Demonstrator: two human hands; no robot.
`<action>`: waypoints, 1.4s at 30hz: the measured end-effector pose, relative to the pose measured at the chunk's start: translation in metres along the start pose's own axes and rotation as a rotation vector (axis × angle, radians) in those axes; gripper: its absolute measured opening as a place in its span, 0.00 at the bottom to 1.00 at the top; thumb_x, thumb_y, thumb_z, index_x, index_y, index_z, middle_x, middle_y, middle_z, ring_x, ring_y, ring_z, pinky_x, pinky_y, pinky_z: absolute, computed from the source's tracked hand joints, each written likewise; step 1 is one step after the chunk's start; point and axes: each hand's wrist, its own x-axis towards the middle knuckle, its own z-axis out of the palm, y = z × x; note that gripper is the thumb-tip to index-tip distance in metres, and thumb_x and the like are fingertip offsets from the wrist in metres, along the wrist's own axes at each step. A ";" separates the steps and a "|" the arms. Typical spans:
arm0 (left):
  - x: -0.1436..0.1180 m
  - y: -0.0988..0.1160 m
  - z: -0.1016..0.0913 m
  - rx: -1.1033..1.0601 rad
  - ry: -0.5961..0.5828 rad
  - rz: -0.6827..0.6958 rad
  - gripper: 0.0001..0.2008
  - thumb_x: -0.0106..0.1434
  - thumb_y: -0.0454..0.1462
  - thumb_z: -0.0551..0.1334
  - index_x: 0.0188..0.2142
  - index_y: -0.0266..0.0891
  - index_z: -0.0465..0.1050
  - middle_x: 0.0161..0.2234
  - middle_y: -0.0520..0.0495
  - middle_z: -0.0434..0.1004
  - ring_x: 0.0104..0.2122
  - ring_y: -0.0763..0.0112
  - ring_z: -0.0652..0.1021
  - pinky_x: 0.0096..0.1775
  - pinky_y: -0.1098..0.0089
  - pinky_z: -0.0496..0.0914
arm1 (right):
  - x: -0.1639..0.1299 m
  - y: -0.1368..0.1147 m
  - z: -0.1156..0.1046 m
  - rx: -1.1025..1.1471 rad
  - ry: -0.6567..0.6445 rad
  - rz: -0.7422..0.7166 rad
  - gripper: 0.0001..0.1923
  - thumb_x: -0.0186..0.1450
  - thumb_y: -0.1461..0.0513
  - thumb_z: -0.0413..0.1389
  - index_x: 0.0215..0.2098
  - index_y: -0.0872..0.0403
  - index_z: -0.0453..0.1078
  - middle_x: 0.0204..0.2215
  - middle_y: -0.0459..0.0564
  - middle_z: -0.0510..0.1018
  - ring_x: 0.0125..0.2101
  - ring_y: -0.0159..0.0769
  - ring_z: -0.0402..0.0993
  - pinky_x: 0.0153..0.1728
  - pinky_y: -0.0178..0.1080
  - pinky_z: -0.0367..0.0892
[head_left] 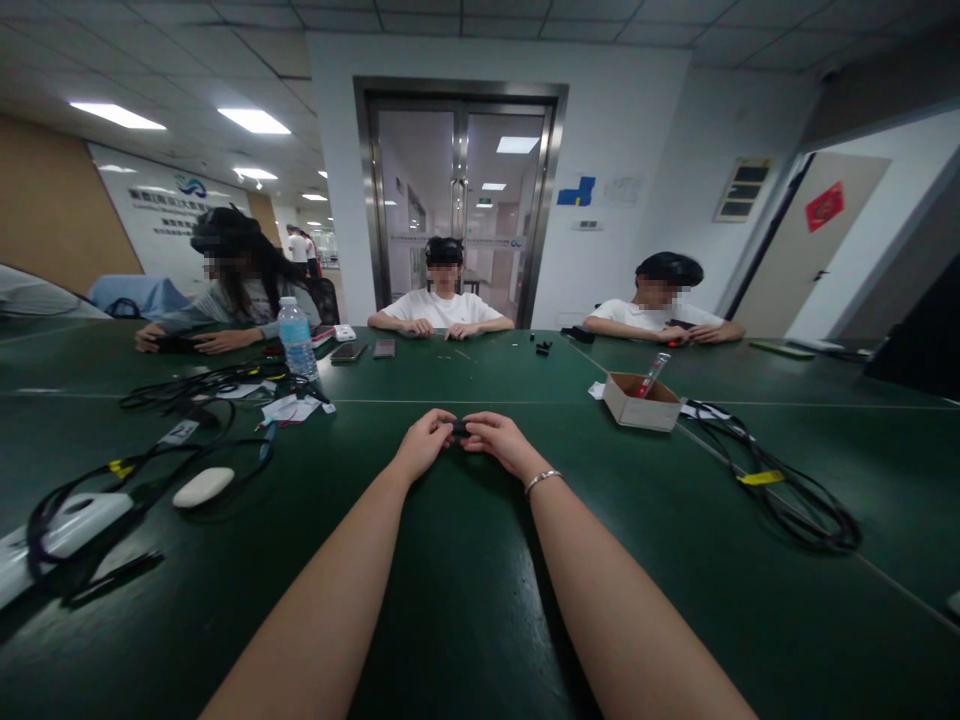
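Note:
My left hand [426, 442] and my right hand [498, 440] meet over the middle of the green table [465, 560]. Between their fingertips is a small black object [458, 428], gripped from both sides. Fingers cover most of it, so its kind cannot be made out. Both hands are closed, thumbs toward me, close above the tabletop. A silver bracelet [543, 481] circles my right wrist.
Left of my hands are a water bottle [298, 340], a white computer mouse [204, 487], black cables [150, 470] and a pen [112, 580]. A small open box [642, 408] and coiled cable [795, 510] lie right. Three people sit across the table.

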 end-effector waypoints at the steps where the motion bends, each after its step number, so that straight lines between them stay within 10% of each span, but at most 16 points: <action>1: 0.000 0.000 0.000 0.004 0.004 -0.001 0.12 0.58 0.39 0.56 0.40 0.38 0.69 0.27 0.50 0.71 0.29 0.70 0.74 0.34 0.70 0.67 | 0.000 0.000 0.000 -0.005 -0.002 0.004 0.05 0.60 0.71 0.58 0.35 0.60 0.69 0.27 0.51 0.77 0.23 0.32 0.77 0.26 0.30 0.75; 16: -0.004 0.006 -0.001 -0.031 -0.023 0.046 0.12 0.55 0.36 0.57 0.39 0.38 0.69 0.23 0.53 0.68 0.26 0.72 0.72 0.33 0.71 0.66 | 0.000 -0.001 0.004 -0.137 -0.004 0.019 0.05 0.65 0.64 0.55 0.33 0.60 0.67 0.15 0.47 0.72 0.15 0.30 0.71 0.16 0.29 0.69; 42: 0.000 0.003 0.000 -0.107 -0.001 0.002 0.11 0.59 0.39 0.54 0.37 0.35 0.69 0.19 0.53 0.68 0.20 0.75 0.69 0.25 0.74 0.64 | -0.004 -0.005 0.002 -0.128 -0.126 0.001 0.11 0.61 0.70 0.56 0.42 0.58 0.64 0.30 0.48 0.74 0.21 0.29 0.76 0.22 0.28 0.73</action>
